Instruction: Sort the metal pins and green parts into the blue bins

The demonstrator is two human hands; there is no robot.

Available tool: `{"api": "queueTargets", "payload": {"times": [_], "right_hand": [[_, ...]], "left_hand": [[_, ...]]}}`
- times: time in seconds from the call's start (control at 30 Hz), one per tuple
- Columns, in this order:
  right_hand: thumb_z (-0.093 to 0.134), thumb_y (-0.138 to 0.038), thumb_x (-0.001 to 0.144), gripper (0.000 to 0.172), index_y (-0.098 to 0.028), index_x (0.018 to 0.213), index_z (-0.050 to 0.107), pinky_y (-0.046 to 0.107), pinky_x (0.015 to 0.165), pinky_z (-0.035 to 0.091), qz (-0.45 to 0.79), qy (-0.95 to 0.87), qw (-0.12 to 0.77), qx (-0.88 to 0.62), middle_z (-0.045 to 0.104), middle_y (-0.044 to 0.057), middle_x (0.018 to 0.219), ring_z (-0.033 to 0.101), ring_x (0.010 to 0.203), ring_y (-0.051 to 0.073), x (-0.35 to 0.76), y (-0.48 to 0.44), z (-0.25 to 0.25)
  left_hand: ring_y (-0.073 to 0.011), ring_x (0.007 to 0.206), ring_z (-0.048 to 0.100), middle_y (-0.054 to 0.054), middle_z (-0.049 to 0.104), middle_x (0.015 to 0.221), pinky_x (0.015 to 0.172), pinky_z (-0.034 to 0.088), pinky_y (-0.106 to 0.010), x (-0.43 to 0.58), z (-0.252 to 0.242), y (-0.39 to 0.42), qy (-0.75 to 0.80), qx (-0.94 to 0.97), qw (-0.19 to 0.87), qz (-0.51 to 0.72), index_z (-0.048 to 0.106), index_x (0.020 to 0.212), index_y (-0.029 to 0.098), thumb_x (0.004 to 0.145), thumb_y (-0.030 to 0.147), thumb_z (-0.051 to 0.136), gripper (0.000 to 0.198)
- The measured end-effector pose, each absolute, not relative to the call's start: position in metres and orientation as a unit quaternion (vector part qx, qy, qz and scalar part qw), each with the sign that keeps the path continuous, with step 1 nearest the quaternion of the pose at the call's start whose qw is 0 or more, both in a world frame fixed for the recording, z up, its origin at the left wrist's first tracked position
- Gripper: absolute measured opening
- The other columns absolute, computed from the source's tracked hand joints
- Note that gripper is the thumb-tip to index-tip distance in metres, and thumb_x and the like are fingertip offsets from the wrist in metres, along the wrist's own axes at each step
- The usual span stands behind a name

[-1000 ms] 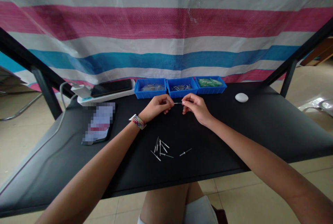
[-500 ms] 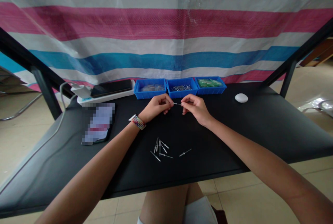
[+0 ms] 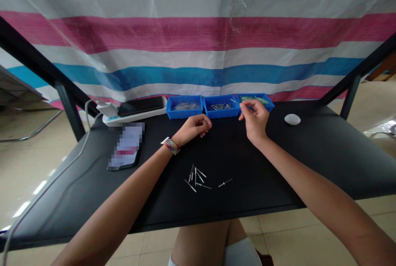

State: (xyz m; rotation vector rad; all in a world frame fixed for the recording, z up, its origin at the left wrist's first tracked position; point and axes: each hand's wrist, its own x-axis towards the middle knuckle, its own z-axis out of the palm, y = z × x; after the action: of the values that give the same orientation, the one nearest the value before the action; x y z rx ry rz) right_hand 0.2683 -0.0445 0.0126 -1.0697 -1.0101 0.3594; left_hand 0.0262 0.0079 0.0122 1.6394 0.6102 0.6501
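My right hand (image 3: 254,119) pinches a thin metal rivet (image 3: 234,101) at the front of the right blue bin (image 3: 270,106), which holds green packets. Fingers curled together, my left hand (image 3: 196,127) rests over the table before the middle blue bin (image 3: 221,113); whether anything is inside its fingers is hidden. That middle bin holds many metal rivets. Clear packets lie in the left blue bin (image 3: 183,114). Several rivets (image 3: 195,177) lie in a loose pile on the black table, and a single one (image 3: 225,182) lies to their right.
A white power strip (image 3: 136,117) with a dark phone (image 3: 140,106) on it stands at the back left. Nearer lies another phone (image 3: 126,146), beside a white cable (image 3: 72,156). A white oval object (image 3: 292,119) sits at the right.
My right hand has moved right and up, away from my left hand, carrying the rivet that was between both hands. The view has shifted slightly.
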Motion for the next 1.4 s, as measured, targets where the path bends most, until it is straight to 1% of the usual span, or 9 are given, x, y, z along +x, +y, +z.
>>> {"api": "queueTargets", "payload": {"times": [0.27,0.4,0.53,0.67,0.8,0.93,1.07,1.2,1.4], "right_hand": [[0.069,-0.054,0.096,0.032,-0.022,0.095,0.076,0.029,0.052,0.047,0.126,-0.597,0.586,-0.533,0.072,0.004,0.089,0.061,0.052,0.013,0.276,-0.038,0.005],[0.064,-0.042,0.101,0.022,-0.023,0.094,0.073,0.030,0.057,0.048,0.099,-0.655,0.553,-0.506,0.069,0.004,0.092,0.061,0.060,0.015,0.263,-0.058,0.011],[0.064,-0.022,0.098,0.011,-0.023,0.093,0.074,0.033,0.070,0.055,0.206,-0.778,0.442,-0.396,0.070,0.004,0.091,0.066,0.076,0.019,0.234,-0.090,0.023],[0.063,-0.004,0.090,0.025,-0.023,0.095,0.078,0.038,0.091,0.055,0.246,-0.867,0.343,-0.264,0.073,0.005,0.099,0.067,0.093,0.021,0.206,-0.115,0.027],[0.065,-0.004,0.088,0.023,-0.023,0.090,0.078,0.037,0.089,0.054,0.254,-0.889,0.302,-0.231,0.072,0.004,0.096,0.064,0.089,0.020,0.195,-0.124,0.025],[0.069,-0.006,0.086,0.017,-0.022,0.087,0.075,0.039,0.088,0.054,0.225,-0.895,0.293,-0.250,0.071,0.003,0.088,0.061,0.085,0.021,0.198,-0.122,0.024],[0.071,-0.008,0.087,0.014,-0.022,0.088,0.073,0.040,0.089,0.054,0.190,-0.891,0.291,-0.291,0.073,0.005,0.093,0.063,0.088,0.023,0.205,-0.115,0.024],[0.066,-0.003,0.088,0.019,-0.021,0.088,0.069,0.038,0.084,0.052,0.159,-0.876,0.293,-0.347,0.070,0.004,0.090,0.062,0.089,0.023,0.214,-0.106,0.022],[0.064,-0.004,0.084,0.021,-0.023,0.094,0.062,0.035,0.079,0.054,0.177,-0.810,0.376,-0.413,0.067,0.002,0.090,0.064,0.085,0.021,0.229,-0.091,0.015]], "left_hand": [[-0.0093,0.063,0.059,0.000,0.062,0.077,0.057,0.050,-0.020,0.025,0.011,0.009,0.265,0.717,0.585,0.271,0.068,0.093,0.014,0.089,0.028,0.070,0.016],[-0.0097,0.063,0.060,0.000,0.063,0.077,0.056,0.050,-0.020,0.026,0.011,0.009,0.261,0.714,0.589,0.274,0.068,0.093,0.014,0.087,0.028,0.071,0.015],[-0.0089,0.060,0.059,0.001,0.063,0.075,0.056,0.049,-0.020,0.025,0.011,0.010,0.258,0.715,0.585,0.283,0.067,0.092,0.014,0.087,0.029,0.072,0.017],[-0.0081,0.058,0.057,0.002,0.062,0.072,0.055,0.047,-0.019,0.027,0.012,0.008,0.266,0.711,0.584,0.288,0.067,0.091,0.014,0.087,0.032,0.076,0.021],[-0.0089,0.058,0.057,0.002,0.062,0.071,0.055,0.048,-0.020,0.027,0.013,0.007,0.278,0.706,0.586,0.285,0.066,0.090,0.015,0.085,0.034,0.079,0.024],[-0.0096,0.060,0.058,0.001,0.062,0.073,0.056,0.049,-0.021,0.027,0.011,0.008,0.270,0.713,0.583,0.281,0.067,0.092,0.015,0.087,0.035,0.077,0.023],[-0.0097,0.062,0.059,0.001,0.061,0.074,0.057,0.050,-0.021,0.026,0.012,0.007,0.268,0.719,0.576,0.282,0.067,0.091,0.015,0.089,0.032,0.073,0.019],[-0.0092,0.061,0.058,0.000,0.062,0.075,0.057,0.048,-0.020,0.026,0.014,0.006,0.265,0.721,0.575,0.282,0.066,0.091,0.015,0.089,0.031,0.073,0.018],[-0.0097,0.056,0.052,0.002,0.057,0.068,0.052,0.042,-0.021,0.025,0.020,0.003,0.281,0.734,0.546,0.291,0.067,0.087,0.015,0.092,0.038,0.065,0.024]]}}
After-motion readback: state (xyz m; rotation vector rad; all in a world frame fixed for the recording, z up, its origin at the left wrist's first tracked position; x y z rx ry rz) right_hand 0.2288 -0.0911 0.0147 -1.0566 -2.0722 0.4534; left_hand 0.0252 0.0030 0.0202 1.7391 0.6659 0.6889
